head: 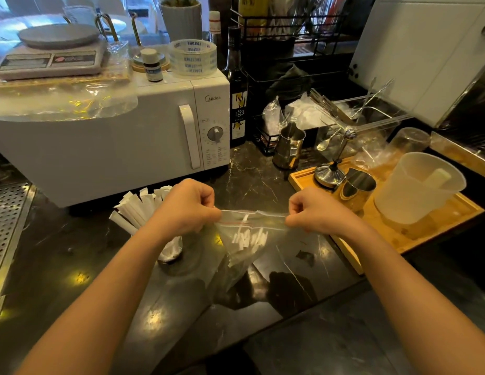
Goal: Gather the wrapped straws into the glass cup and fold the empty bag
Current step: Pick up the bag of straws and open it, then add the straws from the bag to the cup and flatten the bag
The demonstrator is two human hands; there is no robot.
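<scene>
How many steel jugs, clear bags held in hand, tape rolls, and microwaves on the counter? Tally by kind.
Steel jugs: 2 — one behind the tray, one on the wooden tray
Clear bags held in hand: 1, pinched by left hand and right hand
Tape rolls: 1
Microwaves: 1
Total: 5

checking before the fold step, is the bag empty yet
Not empty. The clear bag, held at its top corners by left hand and right hand, holds several wrapped straws.
</scene>
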